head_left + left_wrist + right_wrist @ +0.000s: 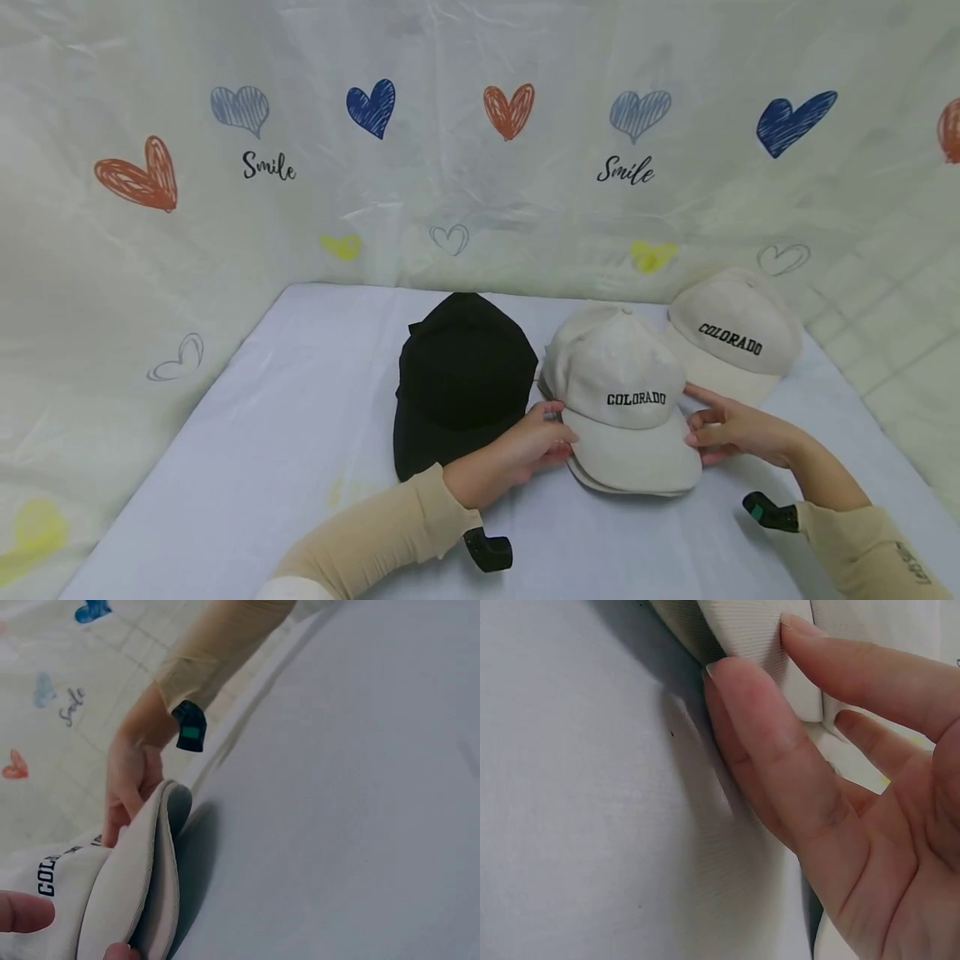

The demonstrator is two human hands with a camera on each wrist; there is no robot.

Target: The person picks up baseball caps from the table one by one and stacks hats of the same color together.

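Observation:
Two off-white caps [628,454] lie stacked on the white-covered table, the upper one lettered COLORADO. Their two brims [124,885] show one over the other in the left wrist view, with a gap between them. At the left side of the stack, my left hand [528,446] touches the cap and brim edge with thumb and fingers. My right hand [738,429] is at the opposite side, index finger stretched along the crown and thumb at the brim edge. In the right wrist view its loosely bent fingers [769,727] meet the brim edge.
A black cap [465,375] sits just left of the stack, partly behind my left forearm. Another off-white COLORADO cap [738,321] lies behind the stack at the right. A pale curtain [450,192] printed with hearts rises behind the table [247,467].

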